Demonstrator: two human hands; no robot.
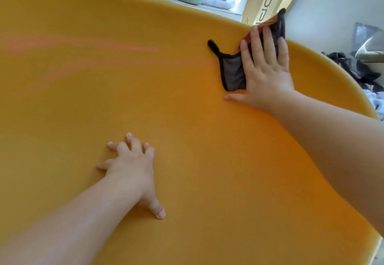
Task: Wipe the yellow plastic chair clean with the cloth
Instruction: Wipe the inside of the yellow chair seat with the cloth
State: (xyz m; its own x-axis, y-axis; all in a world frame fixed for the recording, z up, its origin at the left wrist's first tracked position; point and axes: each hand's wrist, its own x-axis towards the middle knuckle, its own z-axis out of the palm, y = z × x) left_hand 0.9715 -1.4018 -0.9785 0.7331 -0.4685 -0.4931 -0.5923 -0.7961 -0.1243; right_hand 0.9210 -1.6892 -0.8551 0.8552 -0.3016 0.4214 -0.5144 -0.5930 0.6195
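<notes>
In the head view the right hand [268, 71] presses flat, fingers straight, on the dark grey cloth [233, 73] lying at the yellow plastic chair [145, 98] rim, its length running inward, while the left hand [131, 167] rests splayed and empty farther inside that rim.

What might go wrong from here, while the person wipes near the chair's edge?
The right hand presses the cloth with flat fingers at the rim of the chair, and a corner sticks out past it; the cloth may slip over the edge. The left hand leans bare on the chair and might leave fingermarks.
</notes>
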